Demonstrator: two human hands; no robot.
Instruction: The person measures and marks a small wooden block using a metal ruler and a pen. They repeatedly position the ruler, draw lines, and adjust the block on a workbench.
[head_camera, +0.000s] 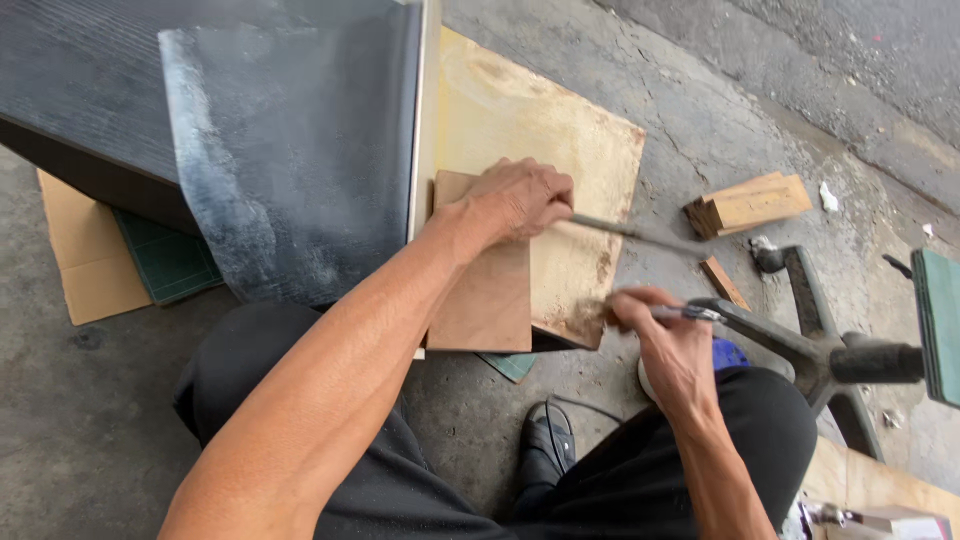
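On the concrete floor (80, 440), a thin metal rod (630, 234) is being gripped by the left hand (520, 198) over a plywood piece (490, 300); a small tool (680, 313) is being pinched by the right hand (665, 345). Slipping is being risked, judging by the light pinch.

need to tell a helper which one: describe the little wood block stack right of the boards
Start at the big pale stained board on the concrete floor. Just past its right edge lies the block stack. Unlike the thin flat boards, it is chunky, layered and pale.
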